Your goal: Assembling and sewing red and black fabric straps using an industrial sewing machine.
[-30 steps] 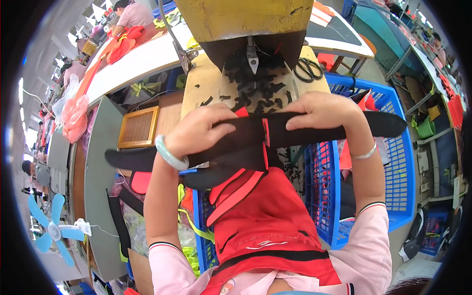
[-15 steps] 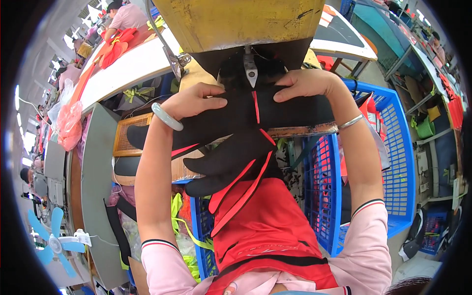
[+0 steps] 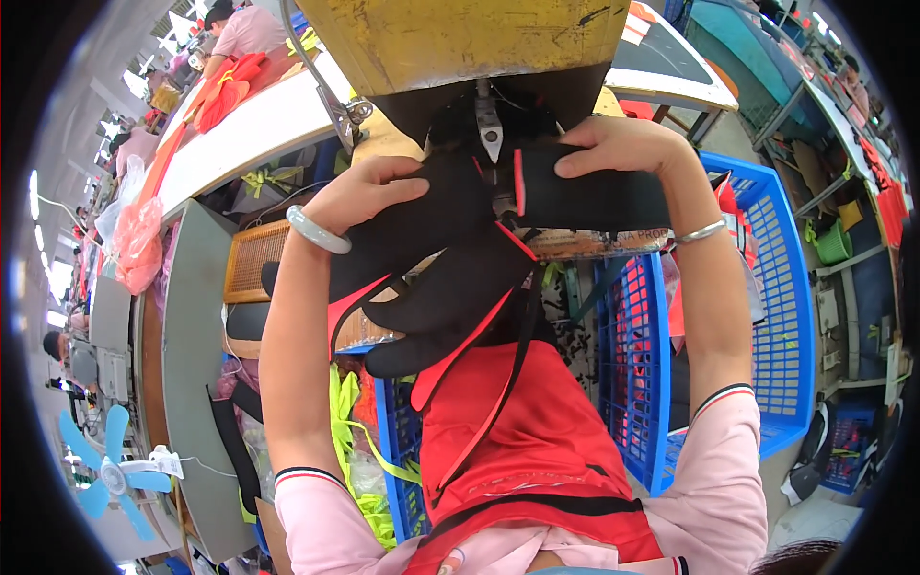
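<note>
Left hand (image 3: 369,196) lies flat, fingers curled over the black fabric (image 3: 450,259), pressing it down. Right hand (image 3: 618,144) grips the same fabric from the far side, fingers closed over its upper edge. The fabric, trimmed with red strips, sits under the metal foot (image 3: 489,125) of a yellow machine (image 3: 470,38), its loose end hanging toward the lap. A red piece (image 3: 508,441) lies on the lap. Blue crate (image 3: 767,287) stands at right; a blue fan (image 3: 105,470) at lower left.
</note>
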`<action>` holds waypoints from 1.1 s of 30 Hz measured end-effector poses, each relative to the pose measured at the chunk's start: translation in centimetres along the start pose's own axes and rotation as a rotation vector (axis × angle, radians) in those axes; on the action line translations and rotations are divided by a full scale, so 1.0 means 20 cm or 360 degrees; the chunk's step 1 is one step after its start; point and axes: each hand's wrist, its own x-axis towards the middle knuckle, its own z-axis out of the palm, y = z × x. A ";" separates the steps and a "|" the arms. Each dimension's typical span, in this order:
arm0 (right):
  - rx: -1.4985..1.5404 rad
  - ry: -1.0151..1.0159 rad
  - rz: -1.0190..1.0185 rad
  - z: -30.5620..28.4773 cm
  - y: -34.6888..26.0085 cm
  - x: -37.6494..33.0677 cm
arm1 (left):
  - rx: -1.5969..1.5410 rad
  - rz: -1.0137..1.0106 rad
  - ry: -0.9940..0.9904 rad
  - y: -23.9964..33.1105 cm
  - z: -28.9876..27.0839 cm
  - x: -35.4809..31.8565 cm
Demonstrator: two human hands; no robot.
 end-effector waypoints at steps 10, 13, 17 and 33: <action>-0.0177 -0.0040 -0.0246 0.52 0.00 -0.36 | -0.0152 -0.0045 0.0144 0.04 0.11 -0.41; -0.0169 0.0324 -0.0593 0.79 -0.02 -0.46 | -0.0077 -0.0019 0.0154 0.09 0.13 -0.49; -0.0068 0.0448 -0.0584 0.87 -0.11 -0.52 | -0.0224 -0.0010 0.0088 0.19 0.15 -0.68; 0.0524 -0.0450 -0.2022 1.22 -0.63 -0.39 | -0.0001 0.0872 -0.0610 0.45 0.20 -1.25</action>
